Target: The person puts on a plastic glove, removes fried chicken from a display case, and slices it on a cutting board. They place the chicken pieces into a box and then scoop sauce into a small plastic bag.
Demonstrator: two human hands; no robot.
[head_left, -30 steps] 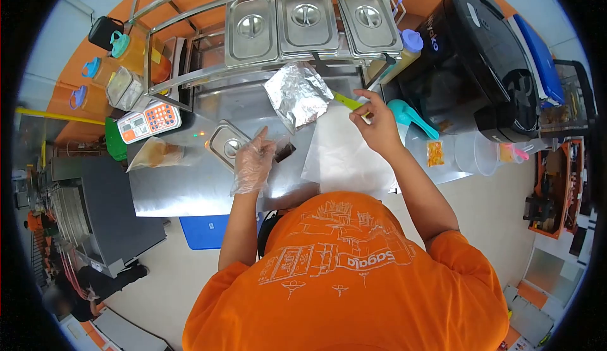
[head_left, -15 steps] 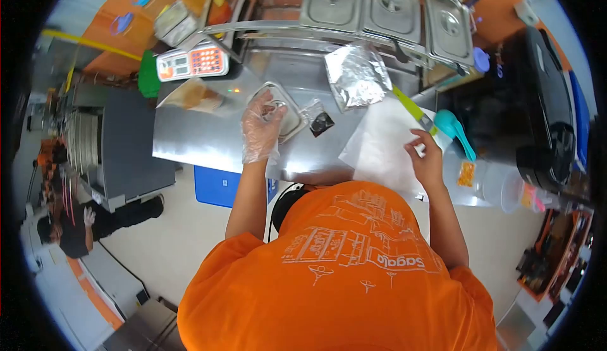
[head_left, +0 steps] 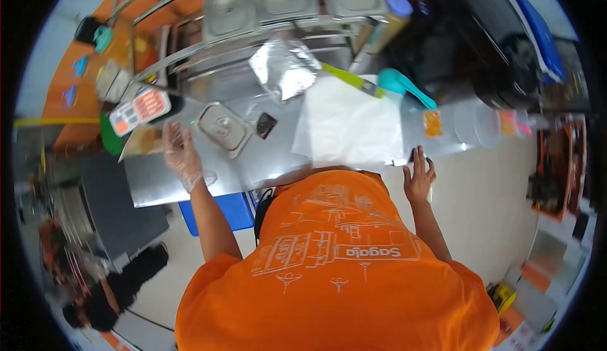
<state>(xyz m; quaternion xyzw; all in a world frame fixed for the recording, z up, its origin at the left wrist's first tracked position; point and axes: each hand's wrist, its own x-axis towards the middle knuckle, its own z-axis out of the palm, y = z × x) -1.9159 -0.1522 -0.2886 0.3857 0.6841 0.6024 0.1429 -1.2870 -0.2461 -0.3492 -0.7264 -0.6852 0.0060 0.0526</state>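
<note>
My left hand (head_left: pixel 182 155), in a clear plastic glove, is over the left part of the steel table. Its fingers point away from me, somewhat apart, beside a bag with brown contents (head_left: pixel 145 141). I cannot make out whether they touch the bag. To its right lies a rectangular metal lid (head_left: pixel 224 128), and past that a small dark packet (head_left: pixel 265 125). My bare right hand (head_left: pixel 418 179) is at the front edge of the table with its fingers spread. It is near the corner of the white paper sheets (head_left: pixel 354 130); a small dark thing shows by its fingertips.
Crumpled foil (head_left: pixel 284 66), a lime-green tool (head_left: pixel 351 80) and a teal scoop (head_left: pixel 404 87) lie around the paper. Farther right are an orange packet (head_left: pixel 432 123) and clear containers (head_left: pixel 485 127). A scale (head_left: pixel 140 111) stands back left. A co-worker (head_left: pixel 110 297) is at left.
My left hand has let go of the metal lid and moved left to the bag. My right hand has moved back from beside the green tool to the table edge. The view has swung right.
</note>
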